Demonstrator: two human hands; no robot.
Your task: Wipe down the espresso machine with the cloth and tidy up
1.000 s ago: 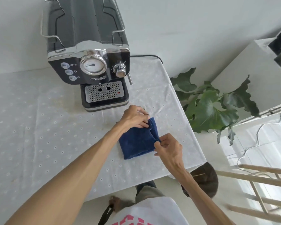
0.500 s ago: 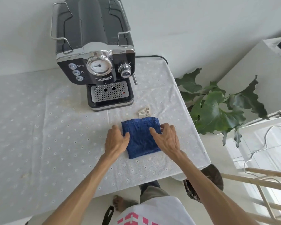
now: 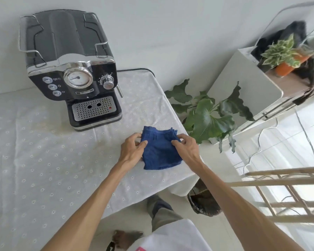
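Head view: the folded blue cloth (image 3: 160,151) lies on the white tablecloth (image 3: 43,160) near the table's right edge, in front of the espresso machine (image 3: 71,73). Left hand (image 3: 132,151) and right hand (image 3: 186,149) pinch its side edges. It looks soft and light; corners suit gripping. A leafy plant (image 3: 207,116) stands beside the table, clear of the path.

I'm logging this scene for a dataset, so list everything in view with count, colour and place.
espresso machine: one, black and chrome, back of table
tablecloth: one, white eyelet, covering table
cloth: one, blue, folded, near table's right edge
large-leaf plant: one, green, floor right of table
potted plant: one, variegated, orange pot, on white shelf
wooden rack: one, pale, lower right
left hand: pinching cloth's left edge
right hand: pinching cloth's right edge
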